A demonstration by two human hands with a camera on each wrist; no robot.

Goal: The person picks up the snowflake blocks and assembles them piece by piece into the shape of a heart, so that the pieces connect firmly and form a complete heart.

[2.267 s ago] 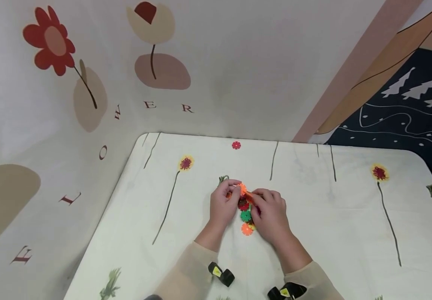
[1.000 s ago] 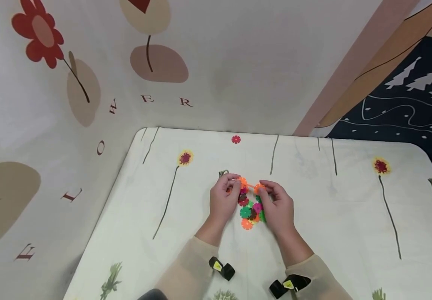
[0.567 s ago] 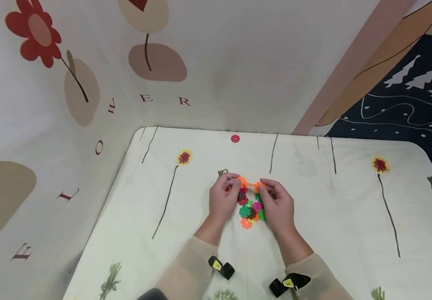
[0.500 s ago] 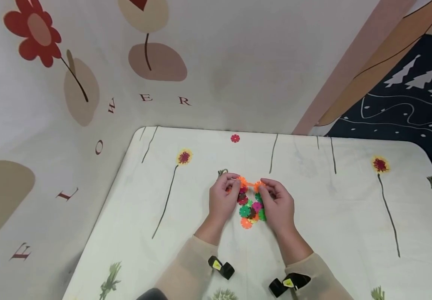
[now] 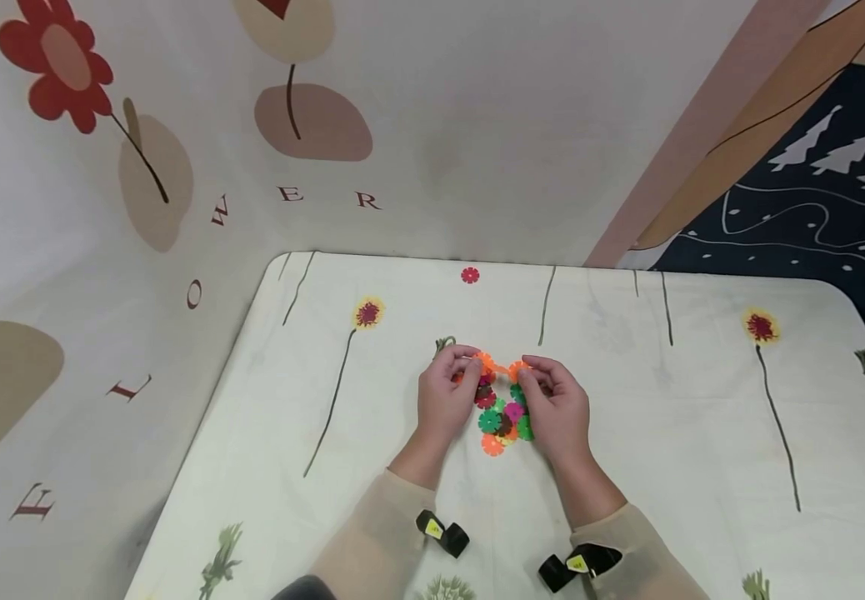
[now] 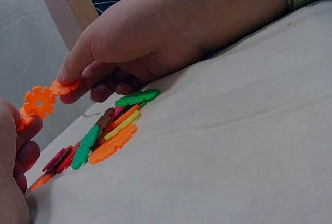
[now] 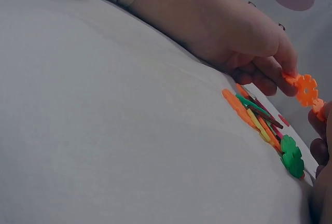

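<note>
Between the two hands, just above the tabletop, is a short row of joined orange notched plastic discs (image 6: 39,102). My left hand (image 5: 447,392) pinches the disc at the left end with thumb and fingers. The disc at the right end is pinched by my right hand (image 5: 558,408). In both wrist views the middle disc stands at an angle to its neighbours. Below the hands lies a loose pile of similar discs: a dark green disc (image 5: 489,421), an orange disc (image 5: 492,443), a magenta disc (image 5: 513,412) and several others, partly overlapping. The fingers hide some.
A white cloth (image 5: 665,467) printed with flowers and stems covers the table. One red disc (image 5: 470,275) lies alone by its back edge. A pale printed fabric wall (image 5: 477,125) rises behind and to the left. Black wrist devices (image 5: 443,533) sit on both sleeves.
Since the earliest frame, my right hand has shifted right with its orange disc, drawing the row out level and uncovering more of the pile. Over the last second, the hands stay almost still.
</note>
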